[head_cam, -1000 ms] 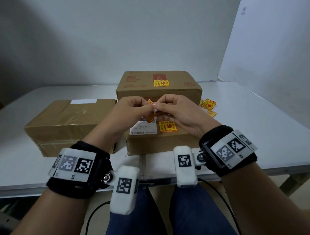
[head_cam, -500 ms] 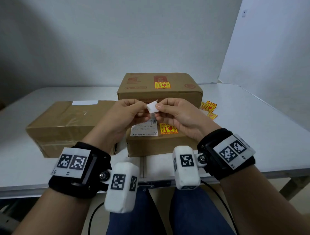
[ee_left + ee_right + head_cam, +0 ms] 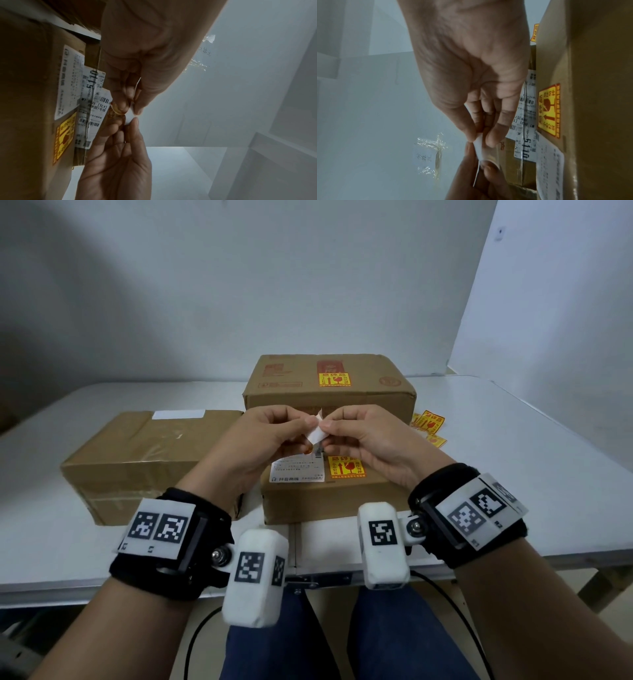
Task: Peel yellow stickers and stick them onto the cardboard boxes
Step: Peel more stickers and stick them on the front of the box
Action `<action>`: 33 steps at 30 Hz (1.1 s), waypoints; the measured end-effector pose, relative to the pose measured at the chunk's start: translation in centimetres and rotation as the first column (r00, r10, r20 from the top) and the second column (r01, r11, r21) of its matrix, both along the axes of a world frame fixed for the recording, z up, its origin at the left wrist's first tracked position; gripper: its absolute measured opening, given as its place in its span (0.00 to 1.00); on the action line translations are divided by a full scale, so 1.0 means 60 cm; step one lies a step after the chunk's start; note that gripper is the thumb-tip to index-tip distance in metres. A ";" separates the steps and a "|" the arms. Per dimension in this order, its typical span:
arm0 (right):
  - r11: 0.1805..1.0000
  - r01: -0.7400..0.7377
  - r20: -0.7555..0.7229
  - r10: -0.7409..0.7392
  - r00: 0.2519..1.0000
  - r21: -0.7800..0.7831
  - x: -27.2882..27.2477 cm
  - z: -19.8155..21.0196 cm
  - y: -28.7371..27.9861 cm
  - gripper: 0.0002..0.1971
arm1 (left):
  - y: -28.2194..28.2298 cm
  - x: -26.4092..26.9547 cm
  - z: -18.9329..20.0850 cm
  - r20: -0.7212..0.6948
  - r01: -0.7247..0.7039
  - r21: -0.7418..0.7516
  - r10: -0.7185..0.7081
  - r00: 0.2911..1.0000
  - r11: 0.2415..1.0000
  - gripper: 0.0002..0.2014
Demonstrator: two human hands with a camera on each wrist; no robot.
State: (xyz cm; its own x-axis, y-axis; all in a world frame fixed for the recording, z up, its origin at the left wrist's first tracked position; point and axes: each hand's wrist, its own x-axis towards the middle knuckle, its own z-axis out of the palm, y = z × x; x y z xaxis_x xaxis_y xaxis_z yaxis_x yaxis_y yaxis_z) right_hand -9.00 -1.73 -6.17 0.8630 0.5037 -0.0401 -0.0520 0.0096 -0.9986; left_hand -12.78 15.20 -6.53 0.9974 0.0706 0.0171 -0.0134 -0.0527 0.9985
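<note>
1. I see a small yellow-and-red sticker with its white paper backing (image 3: 315, 435) held in the air between both hands, above the near cardboard box; the white backing faces the head camera and only a sliver of orange print shows at its lower edge
2. My left hand (image 3: 265, 436) has its fingers curled, thumb and forefinger pinching the left side of the sticker
3. My right hand (image 3: 368, 436) has its fingers curled too, thumb and forefinger pinching the white backing on the right side, the two hands' fingertips nearly touching
4. The near brown cardboard box (image 3: 329, 501) lies just below the hands, bearing a white shipping label (image 3: 297, 472) and, right beside it, a yellow fragile sticker (image 3: 346, 467)
5. Behind it stands a larger brown cardboard box (image 3: 329, 392) with a yellow sticker (image 3: 335, 379) on its top
6. A taped brown cardboard box (image 3: 144, 460) sits to the left, carrying only a white strip
7. Loose yellow stickers (image 3: 430, 426) lie on the white counter (image 3: 531, 474) right of the boxes
</note>
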 end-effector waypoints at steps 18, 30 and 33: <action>1.000 -0.019 -0.066 0.020 0.998 0.011 0.006 -0.010 -0.007 0.14 | -0.008 0.006 -0.014 0.072 -0.110 0.109 0.103 0.992 0.988 0.06; 0.985 0.115 0.116 -0.100 0.988 -0.129 0.012 -0.009 0.002 0.07 | -0.021 0.002 0.002 0.099 -0.052 0.325 0.021 0.995 0.944 0.11; 0.994 0.087 0.091 -0.081 0.993 -0.067 0.008 -0.003 0.000 0.07 | -0.021 0.003 0.008 0.063 -0.019 0.263 0.002 0.998 0.965 0.20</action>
State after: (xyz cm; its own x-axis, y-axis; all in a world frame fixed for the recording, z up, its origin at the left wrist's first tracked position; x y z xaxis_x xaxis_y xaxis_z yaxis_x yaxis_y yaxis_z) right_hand -8.50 -1.75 -6.36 0.9037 0.4281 0.0044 0.0337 -0.0610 -0.9976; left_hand -12.63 13.92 -6.07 0.9930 0.0657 0.0979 -0.0725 -0.3141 0.9466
